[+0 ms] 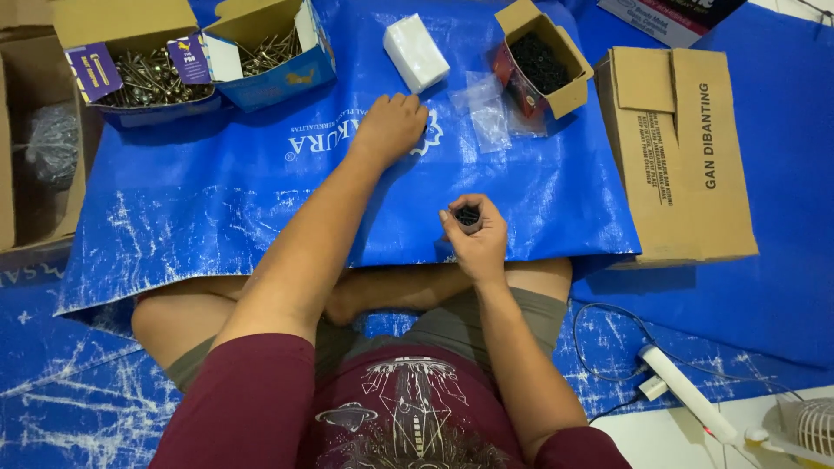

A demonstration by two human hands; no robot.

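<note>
The right hand (476, 236) is near the middle of the blue tarp (217, 208), its fingers (452, 227) grasping a small bunch of dark screws (468, 215). The left hand (391, 127) rests knuckles-down farther out, fingers curled with nothing in them, just near of a white box (416, 52). Far right, an open carton (539, 65) holds more dark screws.

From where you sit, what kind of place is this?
Probably a home floor used as a makeshift sorting or packing spot: a blue tarp is spread out, open boxes of screws stand along it, small clear bags lie nearby, and the right hand holds dark screws.
</note>
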